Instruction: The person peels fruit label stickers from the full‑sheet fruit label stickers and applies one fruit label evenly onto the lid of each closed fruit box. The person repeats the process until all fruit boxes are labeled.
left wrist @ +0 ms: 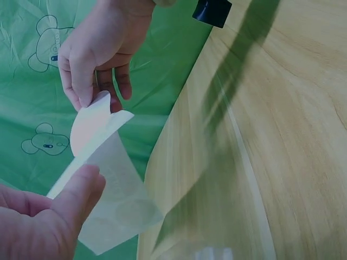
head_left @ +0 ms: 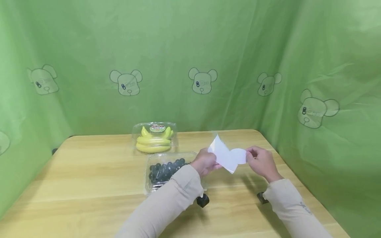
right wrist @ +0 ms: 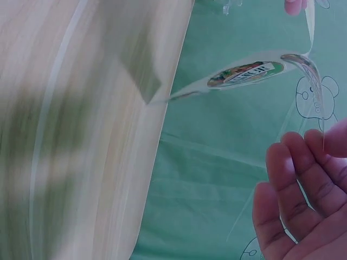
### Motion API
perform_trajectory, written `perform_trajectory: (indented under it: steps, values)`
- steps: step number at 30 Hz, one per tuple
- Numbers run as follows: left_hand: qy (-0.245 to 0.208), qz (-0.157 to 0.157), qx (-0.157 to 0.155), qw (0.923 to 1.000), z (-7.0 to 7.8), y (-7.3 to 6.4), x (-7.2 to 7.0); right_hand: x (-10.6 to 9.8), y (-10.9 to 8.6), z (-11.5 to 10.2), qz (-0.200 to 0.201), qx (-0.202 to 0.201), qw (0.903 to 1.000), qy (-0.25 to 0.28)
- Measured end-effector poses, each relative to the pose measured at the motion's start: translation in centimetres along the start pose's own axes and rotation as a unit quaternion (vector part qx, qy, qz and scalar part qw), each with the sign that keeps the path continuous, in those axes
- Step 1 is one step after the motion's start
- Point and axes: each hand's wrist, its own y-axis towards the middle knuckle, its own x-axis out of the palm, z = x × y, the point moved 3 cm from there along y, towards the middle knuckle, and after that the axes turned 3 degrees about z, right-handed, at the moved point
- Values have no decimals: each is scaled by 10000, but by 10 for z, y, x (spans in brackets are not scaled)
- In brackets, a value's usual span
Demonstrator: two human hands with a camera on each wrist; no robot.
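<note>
My left hand (head_left: 205, 162) grips a white sticker sheet (head_left: 222, 154) above the table, thumb on its near face in the left wrist view. My right hand (head_left: 263, 162) pinches the outer edge of a rounded sticker (head_left: 239, 156) between thumb and fingertips. The sticker stands out from the right side of the sheet, its plain white back toward the head camera, and still joins the sheet along its inner part. In the right wrist view, the sheet's other face carries a colourful printed oval label (right wrist: 246, 75). The remaining fingers of the right hand (right wrist: 303, 200) are loosely bent.
Left of the hands is a clear plastic box (head_left: 147, 183) of dark grapes (head_left: 166, 172), partly behind the left forearm. Behind it stands a clear box of bananas (head_left: 153, 148) with an oval label (head_left: 157, 128) on its lid. Green curtains (head_left: 166, 49) enclose the wooden table (head_left: 89, 185).
</note>
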Motion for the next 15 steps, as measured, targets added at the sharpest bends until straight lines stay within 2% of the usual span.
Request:
perform_trajectory:
  steps: [7,15]
  values:
    - [261,-44,-103,9996,3,0,1,-1,2,2,50,30,10000,-11]
    - [257,52,-104,9996,3,-1,-1,1,3,3,57,62,10000,-31]
